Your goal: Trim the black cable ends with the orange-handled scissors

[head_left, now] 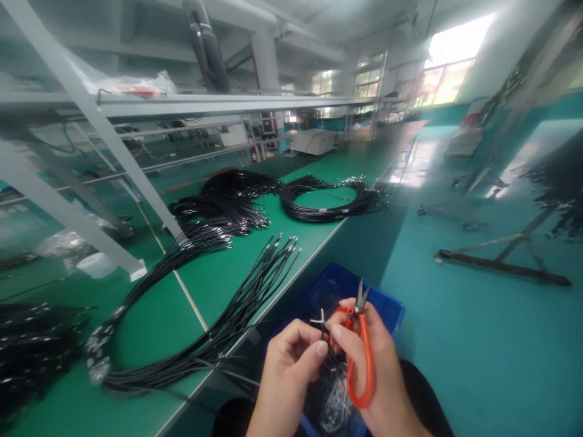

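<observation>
The black cable end was pinched between the thumb and fingertips of the left hand, and pale wire strands were splayed from its tip. By the right hand a pair of orange-handled scissors was held, the fingers closed around the handles and the blades pointed away from the body, slightly parted. The right thumb and forefinger were brought close beside the cable end; whether it was touched by them could not be told.

Beneath both hands a blue bin was placed, and pale clippings were gathered in it. To the left, the green bench was occupied by a long bundle of black cables, bent into a curve, with clear wrapping around its bend and its metal-tipped ends fanned out. Further along, more black cables were heaped, and beside them a ring-shaped coil was laid near the bench edge. Above the bench a metal shelf was mounted. Across the teal floor, at far right, dark cables were hung above a stand, blurred in outline.
</observation>
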Tool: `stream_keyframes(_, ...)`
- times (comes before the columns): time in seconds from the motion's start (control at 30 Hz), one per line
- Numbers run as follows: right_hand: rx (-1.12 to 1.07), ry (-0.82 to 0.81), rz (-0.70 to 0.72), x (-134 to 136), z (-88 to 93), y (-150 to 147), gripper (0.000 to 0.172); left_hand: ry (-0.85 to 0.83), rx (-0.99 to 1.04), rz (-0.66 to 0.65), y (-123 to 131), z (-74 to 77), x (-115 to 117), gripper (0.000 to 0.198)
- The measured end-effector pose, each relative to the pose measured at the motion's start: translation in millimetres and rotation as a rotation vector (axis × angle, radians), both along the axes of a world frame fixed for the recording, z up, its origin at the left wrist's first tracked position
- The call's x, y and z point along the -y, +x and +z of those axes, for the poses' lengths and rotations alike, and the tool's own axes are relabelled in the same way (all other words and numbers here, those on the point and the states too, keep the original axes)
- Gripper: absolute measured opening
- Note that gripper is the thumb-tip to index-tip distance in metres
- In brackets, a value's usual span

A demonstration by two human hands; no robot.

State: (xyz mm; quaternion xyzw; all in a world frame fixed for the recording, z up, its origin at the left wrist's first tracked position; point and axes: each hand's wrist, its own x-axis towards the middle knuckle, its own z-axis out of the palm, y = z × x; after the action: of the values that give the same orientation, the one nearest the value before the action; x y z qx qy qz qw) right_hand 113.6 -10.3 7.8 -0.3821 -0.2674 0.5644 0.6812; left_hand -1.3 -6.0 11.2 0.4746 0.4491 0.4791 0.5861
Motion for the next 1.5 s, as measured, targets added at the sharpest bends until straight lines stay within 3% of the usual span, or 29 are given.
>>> stream_keyframes(0.13,0.294,0.083,-0.169,1,-1.4,3,0.026,0.006,-0.028,-0.011,-1,0.0,-1,0.024)
stream_keyframes(0.4,0.833,0.341,-0.271,-1,-10.6,4,0.027,0.021,-0.055,-0.020,2,6.6,1,0.019)
stream_keyframes(0.53,0.953,0.390,-0.293,0,-13.7,4,0.026,0.043,-0.059,0.020,2,4.9,2,0.018)
stream_keyframes(0.63,0.928,0.289,-0.309,1,-13.8,6,0.024,0.042,-0.088,0.081,3,5.5,3,0.017)
stream_keyframes(0.73,0.729,0.156,-0.231,0,-6.1,9,0.023,0.045,-0.143,0.098,5,7.4,4,0.016)
stream_keyframes(0.9,0.466,0.100,-0.091,-6,13.8,12,0.023,0.079,-0.217,0.099,8,9.4,5,0.015)
stream_keyframes(1.07,0.372,0.049,-0.106,-10,16.3,8,0.025,0.103,-0.230,0.091,9,8.9,4,0.015)
stream_keyframes(1.3,0.387,0.022,-0.153,-8,12.2,3,0.023,0.121,-0.254,0.112,9,7.2,5,0.014)
stream_keyframes(1.5,0.681,0.020,-0.195,-4,-14.4,7,0.022,0.030,-0.086,0.087,4,7.1,2,0.018)
